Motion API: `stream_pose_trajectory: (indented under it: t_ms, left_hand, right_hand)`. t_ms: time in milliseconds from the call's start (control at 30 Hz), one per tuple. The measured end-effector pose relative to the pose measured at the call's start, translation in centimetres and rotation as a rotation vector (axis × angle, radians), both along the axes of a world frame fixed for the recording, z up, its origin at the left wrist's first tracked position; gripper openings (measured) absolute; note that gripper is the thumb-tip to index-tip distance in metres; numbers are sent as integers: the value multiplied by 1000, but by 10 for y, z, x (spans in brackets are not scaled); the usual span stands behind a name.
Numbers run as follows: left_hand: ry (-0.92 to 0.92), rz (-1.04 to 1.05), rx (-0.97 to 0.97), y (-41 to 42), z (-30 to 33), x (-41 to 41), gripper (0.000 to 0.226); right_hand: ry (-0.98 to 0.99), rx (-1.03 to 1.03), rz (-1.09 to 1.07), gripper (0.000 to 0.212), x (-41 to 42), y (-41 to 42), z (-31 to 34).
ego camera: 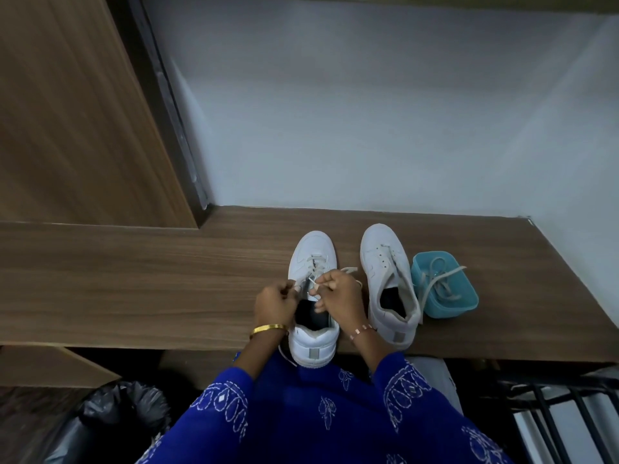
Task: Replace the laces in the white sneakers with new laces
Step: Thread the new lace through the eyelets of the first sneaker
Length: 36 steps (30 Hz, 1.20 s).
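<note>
1. Both forearms reach far from the near edge, in blue embroidered sleeves pushed above the wrists.
2. The left hand sits left, knuckles up, fingers curled, thumb and fingertips pinching at its far right side.
3. A gold bangle circles the left wrist.
4. The right hand sits just right of it, fingers curled in a pinch toward the left hand.
5. A thin bracelet circles the right wrist.
6. The hands are close, not touching.
</note>
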<state>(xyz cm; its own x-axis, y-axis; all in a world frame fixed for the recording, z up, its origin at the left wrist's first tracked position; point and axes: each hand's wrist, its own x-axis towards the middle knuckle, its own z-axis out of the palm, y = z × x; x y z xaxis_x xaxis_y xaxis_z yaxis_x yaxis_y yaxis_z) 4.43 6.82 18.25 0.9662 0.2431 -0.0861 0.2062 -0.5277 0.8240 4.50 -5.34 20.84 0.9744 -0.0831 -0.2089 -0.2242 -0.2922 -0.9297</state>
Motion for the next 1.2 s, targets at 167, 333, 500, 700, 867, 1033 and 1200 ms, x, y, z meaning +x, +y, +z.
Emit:
stream_pose_trajectory:
  t_ms: [167,333,500,700,867,1033,1200]
  left_hand:
    - [38,47,-144,2,0,3,16]
    - [56,55,-289,3,-5,3,14]
    - [25,30,-301,-1,-7,1,20]
    - [-3,54,-201,1,-9,-5,21]
    - [-117,32,21,-2,-9,-14,23]
    - [-145,10,6,-2,-8,-14,23]
    - [20,44,-378,-1,-1,9,13]
  right_hand:
    - [30,41,-81,10,3,0,-2]
    - [68,-36,-68,9,8,5,-7]
    - [28,-116,-39,12,8,10,-7]
    - [-45,-189,-15,29,6,13,-9]
    - [-55,-256,-18,28,7,17,-9]
    - [-83,-266,3,31,8,17,-8]
    - [-98,-230,27,12,8,15,-5]
